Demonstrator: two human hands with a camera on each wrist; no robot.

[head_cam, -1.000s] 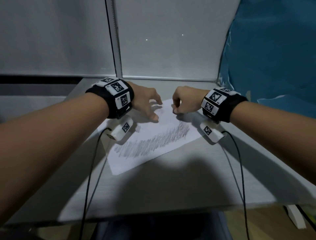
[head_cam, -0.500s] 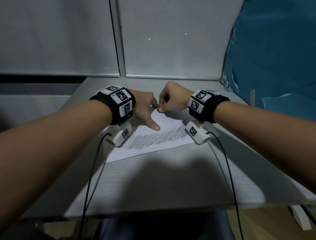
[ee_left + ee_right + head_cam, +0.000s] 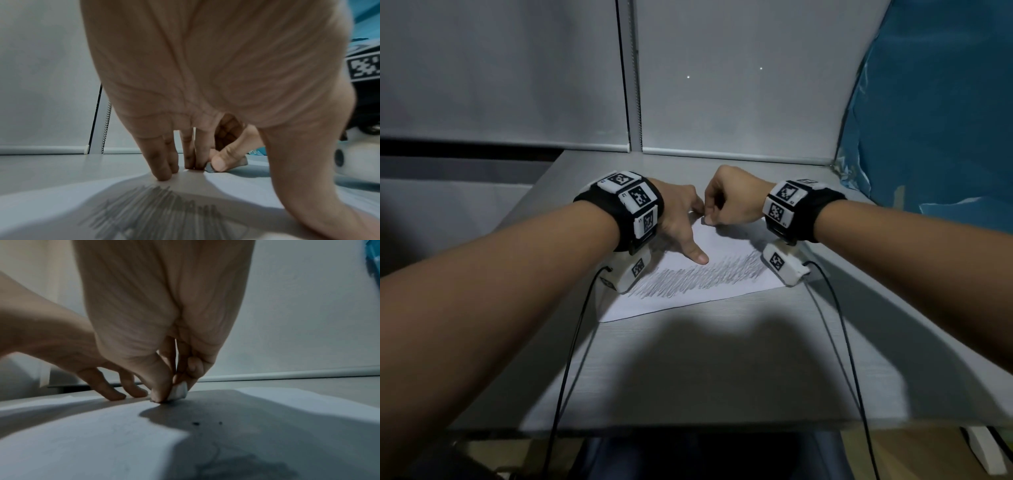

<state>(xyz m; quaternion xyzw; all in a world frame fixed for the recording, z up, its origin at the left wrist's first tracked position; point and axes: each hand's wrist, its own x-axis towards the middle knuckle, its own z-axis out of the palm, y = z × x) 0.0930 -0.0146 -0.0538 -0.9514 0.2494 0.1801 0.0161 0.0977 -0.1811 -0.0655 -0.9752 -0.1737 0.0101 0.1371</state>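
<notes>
We find the fingertips (image 3: 160, 391) of the right hand (image 3: 732, 202) pinching a small white eraser (image 3: 179, 391), its base on the paper (image 3: 688, 298) near the far edge. The fingers (image 3: 162, 167) of the left hand (image 3: 677, 216) are straight and press the sheet flat, thumb spread wide. Pencil scribble (image 3: 698, 277) lies nearer us. The paper rests on the table (image 3: 722, 370).

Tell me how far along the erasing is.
Done: the far part of the paper looks clean, with dark crumbs on it. In hand: the right hand pinches a small white eraser against the sheet; the left hand presses it flat. Left: the pencil scribble band remains.
</notes>
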